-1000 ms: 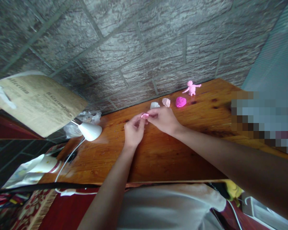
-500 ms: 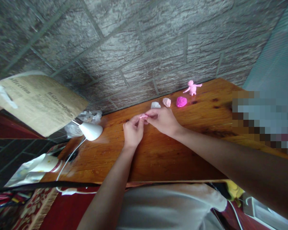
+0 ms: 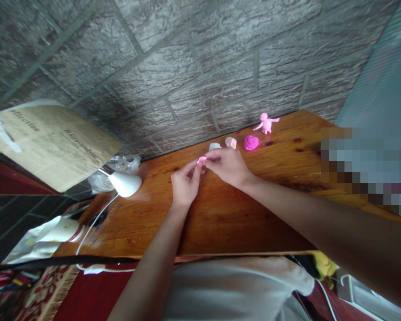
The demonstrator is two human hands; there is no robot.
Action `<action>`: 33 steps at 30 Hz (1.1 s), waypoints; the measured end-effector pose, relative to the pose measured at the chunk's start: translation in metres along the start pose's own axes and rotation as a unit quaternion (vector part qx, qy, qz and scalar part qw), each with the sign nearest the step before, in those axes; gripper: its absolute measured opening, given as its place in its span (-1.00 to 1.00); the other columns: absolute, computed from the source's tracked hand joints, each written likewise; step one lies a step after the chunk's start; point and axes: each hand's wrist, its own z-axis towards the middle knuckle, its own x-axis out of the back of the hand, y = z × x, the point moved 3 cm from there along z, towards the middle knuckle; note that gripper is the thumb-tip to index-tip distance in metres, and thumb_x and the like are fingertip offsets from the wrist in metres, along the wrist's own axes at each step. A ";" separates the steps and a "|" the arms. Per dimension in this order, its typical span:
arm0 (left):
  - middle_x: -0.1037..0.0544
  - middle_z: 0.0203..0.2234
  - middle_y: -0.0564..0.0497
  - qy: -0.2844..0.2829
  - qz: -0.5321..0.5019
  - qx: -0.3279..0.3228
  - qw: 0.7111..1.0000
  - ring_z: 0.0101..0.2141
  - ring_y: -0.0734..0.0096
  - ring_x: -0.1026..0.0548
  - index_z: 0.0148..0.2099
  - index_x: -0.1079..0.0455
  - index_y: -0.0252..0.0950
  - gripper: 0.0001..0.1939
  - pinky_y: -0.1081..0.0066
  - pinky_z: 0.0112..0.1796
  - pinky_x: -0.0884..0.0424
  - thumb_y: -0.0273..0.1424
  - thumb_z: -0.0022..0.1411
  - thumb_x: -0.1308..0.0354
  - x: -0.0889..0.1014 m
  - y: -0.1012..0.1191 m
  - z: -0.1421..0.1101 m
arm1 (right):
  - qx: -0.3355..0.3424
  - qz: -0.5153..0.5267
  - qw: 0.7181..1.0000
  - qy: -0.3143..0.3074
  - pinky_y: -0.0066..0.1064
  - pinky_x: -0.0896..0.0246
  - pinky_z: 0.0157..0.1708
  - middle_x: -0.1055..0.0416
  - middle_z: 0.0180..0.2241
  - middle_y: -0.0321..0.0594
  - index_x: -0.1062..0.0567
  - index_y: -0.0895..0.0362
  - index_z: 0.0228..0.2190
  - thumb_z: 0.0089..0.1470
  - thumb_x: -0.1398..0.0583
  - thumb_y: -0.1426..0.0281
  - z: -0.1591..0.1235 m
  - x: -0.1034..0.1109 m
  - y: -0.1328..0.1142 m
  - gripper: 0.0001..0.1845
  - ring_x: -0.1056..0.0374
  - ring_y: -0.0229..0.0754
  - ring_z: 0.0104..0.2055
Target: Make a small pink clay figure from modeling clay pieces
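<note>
The brown wooden desk (image 3: 240, 214) carries both hands. The right hand (image 3: 227, 166) and the left hand (image 3: 184, 183) pinch together one small light-pink piece of soft clay (image 3: 202, 160) between their fingertips, above the desk. The piece lies between the hands, equally near to both; its long axis seems to run left to right, but it is too small to be sure.
</note>
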 end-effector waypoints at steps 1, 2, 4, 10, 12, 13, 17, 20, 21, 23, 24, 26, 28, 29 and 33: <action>-0.70 -0.31 -0.06 0.002 0.004 0.001 1.000 -0.33 0.30 -0.67 -0.06 -0.60 -0.24 -0.61 0.41 -0.34 -0.57 -0.08 0.30 -0.17 0.001 0.001 0.000 | 0.002 0.007 1.000 -0.004 -0.44 -0.41 -0.22 -0.65 -0.36 -0.28 -0.66 0.09 -0.42 0.14 -0.28 0.44 0.000 -0.001 -0.001 -0.86 -0.56 -0.22 -0.29; -0.70 -0.34 -0.05 0.005 0.008 0.002 1.000 -0.34 0.30 -0.67 -0.08 -0.61 -0.25 -0.62 0.41 -0.34 -0.56 -0.08 0.30 -0.17 0.002 0.001 0.000 | 0.004 0.014 1.000 -0.007 -0.45 -0.41 -0.21 -0.65 -0.35 -0.28 -0.66 0.10 -0.41 0.15 -0.28 0.43 -0.001 -0.001 -0.001 -0.86 -0.56 -0.22 -0.28; -0.69 -0.39 -0.04 0.013 0.015 0.002 1.000 -0.37 0.29 -0.66 -0.13 -0.62 -0.26 -0.62 0.41 -0.35 -0.56 -0.08 0.30 -0.18 0.003 0.003 0.000 | 0.009 0.025 1.000 -0.012 -0.46 -0.40 -0.19 -0.65 -0.34 -0.26 -0.67 0.11 -0.38 0.16 -0.27 0.42 -0.002 -0.003 -0.001 -0.86 -0.56 -0.23 -0.28; -0.69 -0.42 -0.05 0.036 0.020 0.005 0.999 -0.41 0.29 -0.66 -0.21 -0.63 -0.27 -0.61 0.41 -0.37 -0.55 -0.07 0.29 -0.17 0.004 0.008 -0.001 | 0.032 0.010 0.999 -0.001 -0.47 -0.36 -0.24 -0.65 -0.39 -0.32 -0.67 0.08 -0.44 0.16 -0.28 0.40 -0.004 -0.005 -0.002 -0.83 -0.53 -0.26 -0.33; -0.69 -0.41 -0.05 0.037 0.004 0.012 0.999 -0.41 0.29 -0.66 -0.19 -0.63 -0.27 -0.61 0.41 -0.38 -0.56 -0.06 0.28 -0.18 0.003 0.006 0.000 | 0.031 -0.004 0.999 0.007 -0.47 -0.36 -0.25 -0.64 -0.40 -0.33 -0.67 0.07 -0.47 0.14 -0.29 0.41 -0.003 -0.003 -0.003 -0.83 -0.53 -0.26 -0.34; -0.70 -0.39 -0.05 0.036 -0.005 0.016 0.999 -0.40 0.29 -0.66 -0.17 -0.63 -0.27 -0.61 0.40 -0.37 -0.56 -0.06 0.27 -0.19 0.003 0.006 0.000 | 0.029 -0.008 1.000 0.009 -0.47 -0.36 -0.25 -0.64 -0.41 -0.33 -0.66 0.07 -0.48 0.14 -0.29 0.41 -0.003 -0.003 -0.004 -0.83 -0.53 -0.26 -0.34; -0.70 -0.27 -0.09 0.043 -0.027 0.019 0.999 -0.38 0.29 -0.66 -0.07 -0.61 -0.27 -0.58 0.37 -0.35 -0.58 -0.06 0.22 -0.25 0.001 0.003 0.000 | 0.020 -0.014 1.000 0.010 -0.46 -0.37 -0.25 -0.64 -0.41 -0.32 -0.65 0.07 -0.48 0.14 -0.30 0.40 -0.002 0.000 -0.005 -0.83 -0.54 -0.24 -0.34; -0.70 -0.25 -0.10 0.054 -0.027 0.009 0.998 -0.35 0.32 -0.66 -0.06 -0.60 -0.27 -0.59 0.38 -0.32 -0.59 -0.07 0.22 -0.26 0.001 0.003 0.000 | 0.014 -0.010 1.000 0.019 -0.46 -0.38 -0.23 -0.65 -0.37 -0.28 -0.65 0.09 -0.45 0.13 -0.31 0.39 -0.001 0.000 -0.004 -0.87 -0.55 -0.22 -0.30; -0.70 -0.25 -0.10 0.057 -0.026 0.006 0.998 -0.35 0.33 -0.66 -0.06 -0.60 -0.28 -0.60 0.38 -0.30 -0.59 -0.08 0.23 -0.25 0.001 0.002 -0.001 | 0.011 -0.007 1.000 0.021 -0.45 -0.39 -0.22 -0.65 -0.36 -0.27 -0.65 0.10 -0.45 0.12 -0.32 0.39 -0.001 0.000 -0.003 -0.88 -0.56 -0.22 -0.29; -0.70 -0.25 -0.09 0.064 -0.020 -0.003 0.998 -0.34 0.34 -0.65 -0.06 -0.59 -0.28 -0.62 0.38 -0.29 -0.58 -0.10 0.25 -0.24 0.002 0.002 -0.001 | 0.005 -0.003 1.000 0.024 -0.45 -0.39 -0.22 -0.65 -0.36 -0.27 -0.65 0.10 -0.45 0.11 -0.32 0.40 -0.001 0.000 -0.003 -0.88 -0.56 -0.22 -0.29; -0.70 -0.25 -0.08 0.065 -0.014 -0.012 0.998 -0.34 0.35 -0.65 -0.06 -0.59 -0.27 -0.64 0.38 -0.28 -0.58 -0.12 0.26 -0.23 0.003 0.003 -0.001 | 0.004 -0.003 1.000 0.023 -0.45 -0.39 -0.22 -0.65 -0.37 -0.28 -0.65 0.09 -0.46 0.11 -0.32 0.42 -0.001 0.000 -0.003 -0.88 -0.56 -0.22 -0.30; -0.70 -0.25 -0.06 0.065 0.010 -0.034 0.997 -0.33 0.35 -0.65 -0.06 -0.60 -0.23 -0.68 0.39 -0.26 -0.57 -0.15 0.28 -0.23 0.005 0.004 -0.001 | 0.005 -0.005 1.000 0.021 -0.45 -0.39 -0.22 -0.65 -0.38 -0.31 -0.65 0.07 -0.48 0.11 -0.31 0.45 -0.002 0.000 -0.004 -0.85 -0.55 -0.23 -0.31; -0.70 -0.26 -0.04 0.062 0.046 -0.058 0.995 -0.33 0.36 -0.65 -0.07 -0.61 -0.20 -0.72 0.40 -0.26 -0.56 -0.18 0.29 -0.23 0.006 0.006 -0.001 | 0.002 -0.008 1.000 0.020 -0.45 -0.40 -0.21 -0.65 -0.37 -0.32 -0.66 0.06 -0.46 0.12 -0.29 0.48 -0.002 0.001 -0.006 -0.84 -0.55 -0.24 -0.31; -0.70 -0.26 -0.04 0.061 0.063 -0.068 0.994 -0.34 0.37 -0.64 -0.07 -0.61 -0.19 -0.73 0.41 -0.27 -0.55 -0.19 0.29 -0.22 0.006 0.007 -0.001 | 0.000 -0.010 1.000 0.020 -0.45 -0.40 -0.20 -0.65 -0.36 -0.32 -0.67 0.07 -0.45 0.12 -0.29 0.49 -0.002 0.002 -0.007 -0.84 -0.55 -0.24 -0.30; -0.69 -0.23 -0.05 0.068 0.092 -0.095 0.989 -0.39 0.40 -0.62 -0.05 -0.61 -0.19 -0.74 0.43 -0.30 -0.53 -0.24 0.31 -0.21 0.007 0.010 -0.001 | -0.010 -0.015 0.999 0.027 -0.44 -0.40 -0.19 -0.65 -0.34 -0.30 -0.68 0.08 -0.42 0.12 -0.27 0.52 -0.001 0.003 -0.008 -0.82 -0.55 -0.23 -0.29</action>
